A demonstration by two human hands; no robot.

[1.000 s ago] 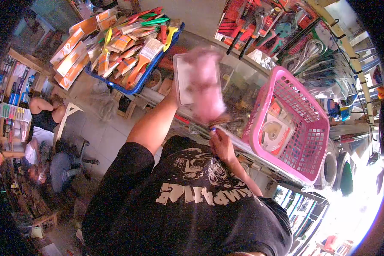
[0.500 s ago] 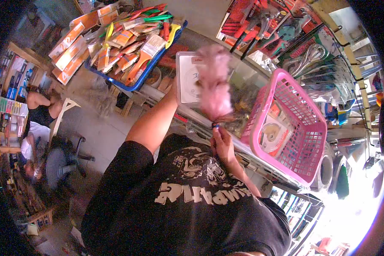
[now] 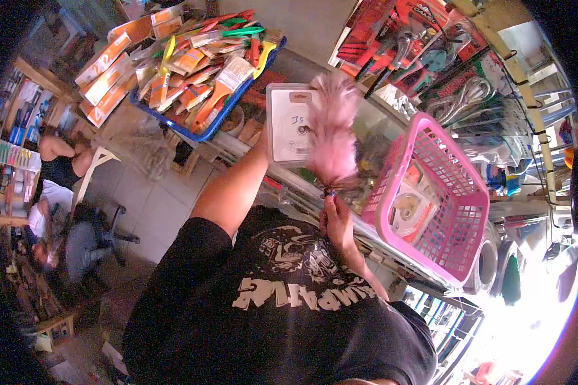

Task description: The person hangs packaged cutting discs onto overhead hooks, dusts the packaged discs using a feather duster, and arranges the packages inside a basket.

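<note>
A pink feather duster (image 3: pixel 334 131) stands upright from my right hand (image 3: pixel 338 221), whose fingers are wrapped round its handle. The feathers lie against the right part of a flat white package (image 3: pixel 291 125) with handwriting and a small round part on it. My left hand (image 3: pixel 263 149) holds that package at its left edge; most of its fingers are hidden. Right of the duster is a pink plastic basket (image 3: pixel 386 215) with another flat package (image 3: pixel 410 204) inside.
A blue tray (image 3: pixel 202 136) heaped with paintbrushes (image 3: pixel 218 90) sits at the upper left on the glass-topped counter. Packaged tools (image 3: pixel 398 45) and bagged goods (image 3: pixel 488 119) are at the upper right. Another person (image 3: pixel 61 173) is at the far left, near a chair (image 3: pixel 90 247).
The duster has moved right, uncovering more of the package's face, and looks less blurred. My right hand has shifted slightly right and down with it. My left hand keeps hold of the package.
</note>
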